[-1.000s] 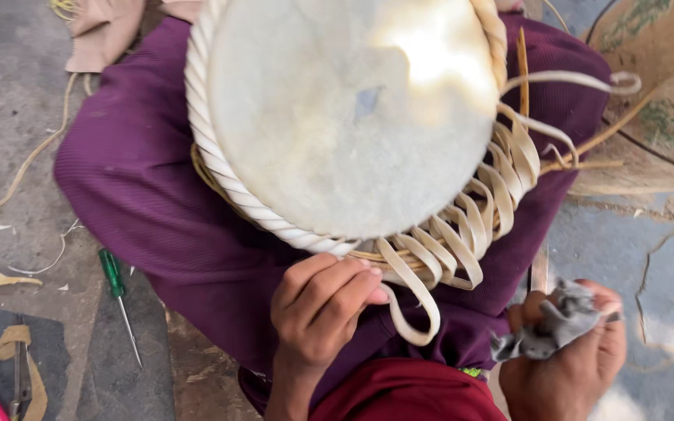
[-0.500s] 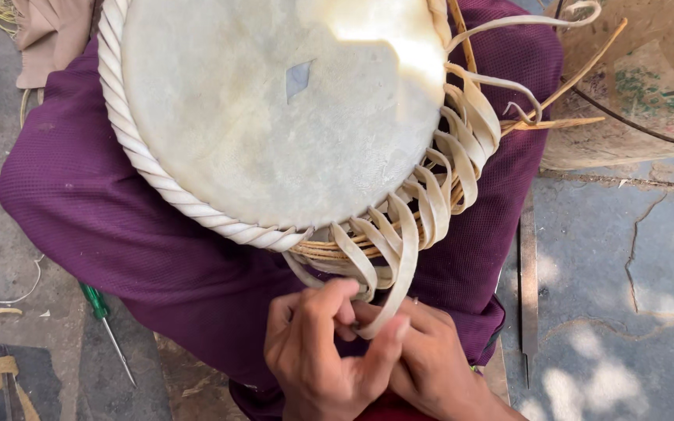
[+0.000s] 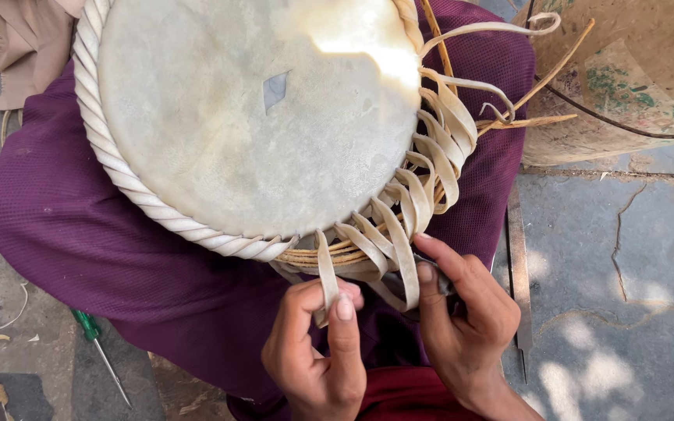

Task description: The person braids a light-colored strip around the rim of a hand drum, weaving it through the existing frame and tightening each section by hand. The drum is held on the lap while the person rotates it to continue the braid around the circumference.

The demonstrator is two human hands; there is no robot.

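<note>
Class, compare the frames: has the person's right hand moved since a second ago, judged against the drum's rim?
Yes. The right hand has come in from the side, away from the rim, to the loose strips under the drum, beside the left hand.

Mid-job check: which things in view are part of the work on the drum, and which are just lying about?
In hand:
- round pale skin-topped drum on the purple-clad lap
- flat pale lacing strap, pinched by left hand
- looped straps at the rim, touched by right hand

Lying about:
- green-handled screwdriver on the ground
- long flat metal bar
- tan cloth
</note>
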